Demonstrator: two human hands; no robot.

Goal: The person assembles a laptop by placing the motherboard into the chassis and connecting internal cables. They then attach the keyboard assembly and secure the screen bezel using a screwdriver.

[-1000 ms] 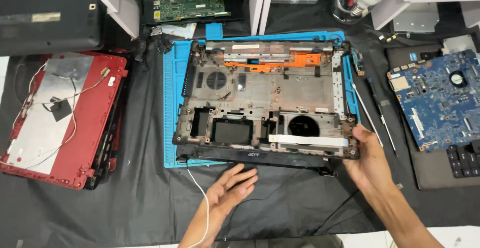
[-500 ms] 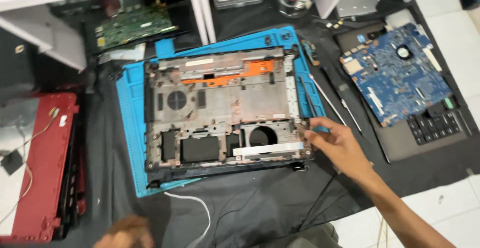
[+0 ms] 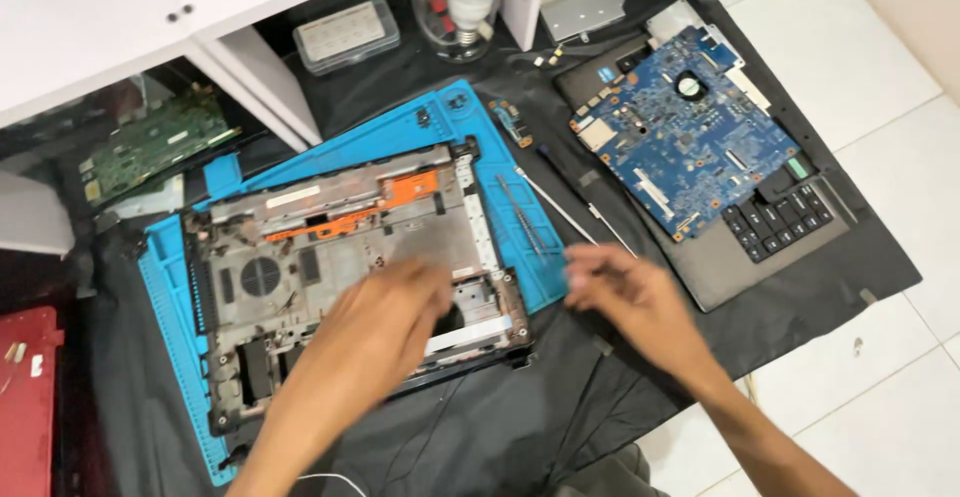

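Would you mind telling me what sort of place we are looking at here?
Probably a small laptop repair spot set up on a tiled floor: an opened laptop base lies on a blue work mat, a bare blue circuit board rests on another laptop, and thin tools lie beside the mat.

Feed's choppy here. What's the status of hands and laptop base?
Left hand over laptop base, empty. Right hand beside blue mat, grip unclear. Screwdrivers near right hand.
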